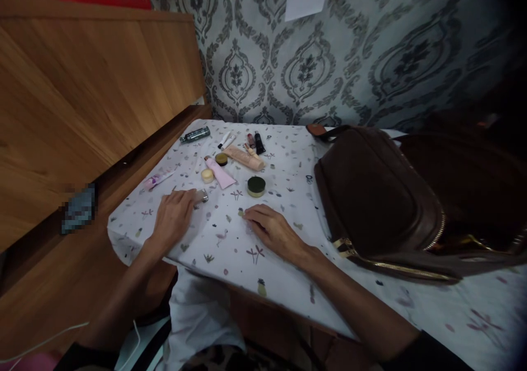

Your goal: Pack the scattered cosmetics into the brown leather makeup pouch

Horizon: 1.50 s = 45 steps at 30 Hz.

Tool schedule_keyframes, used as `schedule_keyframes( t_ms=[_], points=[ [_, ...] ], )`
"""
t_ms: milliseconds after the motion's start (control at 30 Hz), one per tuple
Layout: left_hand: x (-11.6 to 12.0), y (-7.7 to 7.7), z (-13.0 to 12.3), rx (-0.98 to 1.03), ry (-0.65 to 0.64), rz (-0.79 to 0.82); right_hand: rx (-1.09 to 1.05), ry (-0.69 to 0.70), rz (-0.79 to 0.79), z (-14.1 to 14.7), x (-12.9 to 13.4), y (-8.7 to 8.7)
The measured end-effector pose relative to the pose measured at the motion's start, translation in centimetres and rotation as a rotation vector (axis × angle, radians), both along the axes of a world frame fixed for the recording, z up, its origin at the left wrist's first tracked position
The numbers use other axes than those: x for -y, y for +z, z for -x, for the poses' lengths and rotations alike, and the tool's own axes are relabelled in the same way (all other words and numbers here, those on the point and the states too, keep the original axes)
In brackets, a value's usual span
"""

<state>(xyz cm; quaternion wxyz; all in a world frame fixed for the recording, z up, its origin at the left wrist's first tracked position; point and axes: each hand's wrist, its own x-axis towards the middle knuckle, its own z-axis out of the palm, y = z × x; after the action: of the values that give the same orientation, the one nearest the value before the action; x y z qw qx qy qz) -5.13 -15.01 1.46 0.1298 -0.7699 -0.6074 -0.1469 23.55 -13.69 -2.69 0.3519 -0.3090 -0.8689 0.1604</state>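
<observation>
My left hand (175, 215) lies on the table with its fingers over a small clear bottle with a silvery end (201, 196). Part of that bottle is hidden under the fingers. My right hand (274, 229) rests on the cloth, fingers loosely stretched, nothing visible in it. Just beyond it stands a round dark-lidded jar (256, 185). Farther back lie a pink tube (221, 173), a beige tube (244, 157), a small cream-coloured jar (207, 175) and a gold-lidded jar (221, 159). A purple-and-white tube (158, 179) is left of my left hand.
A brown leather bag (370, 190), unzipped, fills the table's right side. Toward the back are a dark green bottle (195, 135), a black tube (259, 142) and a small white tube (226, 140). The patterned tablecloth (284, 283) drapes over the front edge. A wooden cabinet (94, 80) borders the left.
</observation>
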Motion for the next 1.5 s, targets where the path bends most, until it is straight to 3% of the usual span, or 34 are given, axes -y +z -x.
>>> schedule_keyframes(
  t_ms=[200,467,667,833,1033,1233,1367,1500],
  points=[
    [0.7,-0.9,0.5,0.037,0.085,0.134,0.006,0.004,0.039,0.0,0.1,0.1],
    [4.7,0.5,0.5,0.235,-0.153,0.188,0.003,0.012,0.028,0.1,0.1,0.1],
    [6.1,-0.7,0.6,0.223,-0.029,0.228,-0.002,0.004,0.02,0.1,0.0,-0.3],
    [6.4,-0.6,0.1,0.246,-0.046,0.252,-0.003,0.009,0.063,0.0,0.2,-0.1],
    [4.3,1.0,-2.6,0.37,-0.256,0.259,-0.068,0.002,0.16,0.0,0.7,0.4],
    [-0.4,2.4,-6.9,0.725,-0.445,0.281,-0.164,-0.044,0.317,-0.2,0.0,0.6],
    [-2.7,3.1,-10.3,0.814,-0.6,0.363,-0.407,-0.028,0.528,-0.4,-0.6,1.0],
    [-4.3,2.5,-13.3,0.946,-0.664,0.372,-0.635,0.01,0.632,-0.7,-1.2,1.3]
  ],
)
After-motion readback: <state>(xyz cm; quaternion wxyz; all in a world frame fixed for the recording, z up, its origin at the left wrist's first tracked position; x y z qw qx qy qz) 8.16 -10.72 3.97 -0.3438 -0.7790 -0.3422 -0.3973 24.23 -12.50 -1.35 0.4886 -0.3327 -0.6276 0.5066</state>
